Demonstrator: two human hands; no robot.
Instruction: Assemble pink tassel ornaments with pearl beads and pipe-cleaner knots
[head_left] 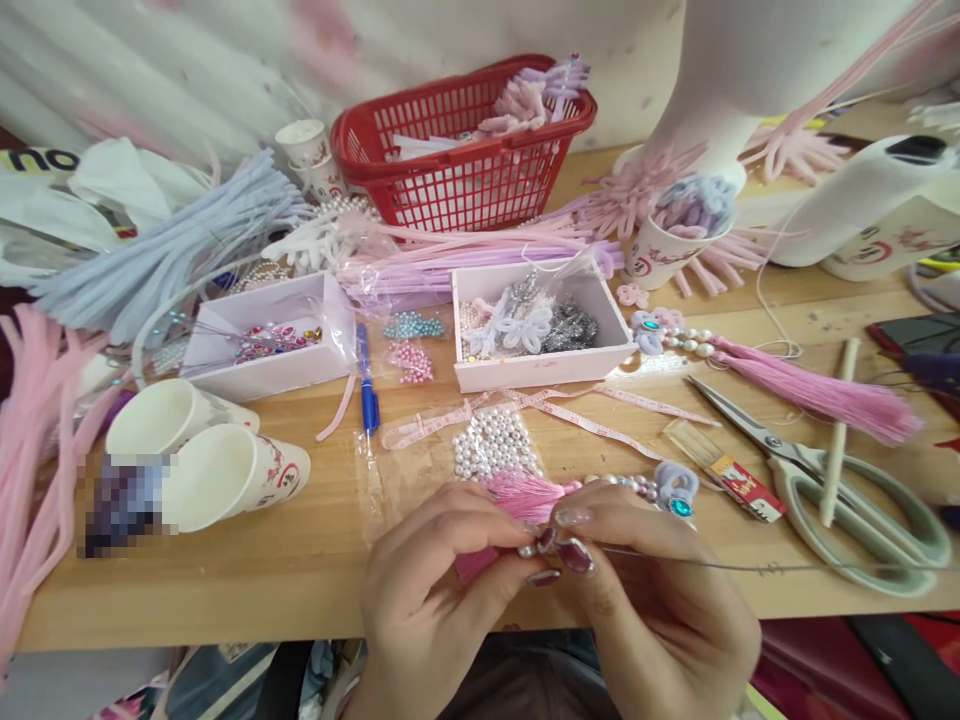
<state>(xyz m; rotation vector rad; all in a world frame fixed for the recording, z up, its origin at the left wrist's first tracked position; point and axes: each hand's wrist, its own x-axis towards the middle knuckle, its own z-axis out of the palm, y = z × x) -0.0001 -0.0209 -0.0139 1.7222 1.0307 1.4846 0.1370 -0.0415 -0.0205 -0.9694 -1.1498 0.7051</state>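
My left hand (431, 570) is closed in a pinch on a few small pearl beads (527, 550). Close against it, my right hand (652, 575) pinches a thin grey thread or wire (720, 566), which runs off to the right over the table. The fingertips of both hands nearly meet, and exactly where thread and beads join is hidden. Just behind the fingers lies a pink tassel (525, 492); part of it shows below my left fingers. A beaded strand (630, 484) leads from it to a pale blue loop with a turquoise gem (679, 506). Loose pearls (491, 445) lie beyond.
Scissors (814, 470) lie at right beside an eraser (750, 488) and a second pink tassel (832, 395). Two white trays (540, 372) (277, 375) hold beads and ornaments. A red basket (465, 180) stands behind, paper cups (217, 480) at left. A tape measure (592, 425) crosses the middle.
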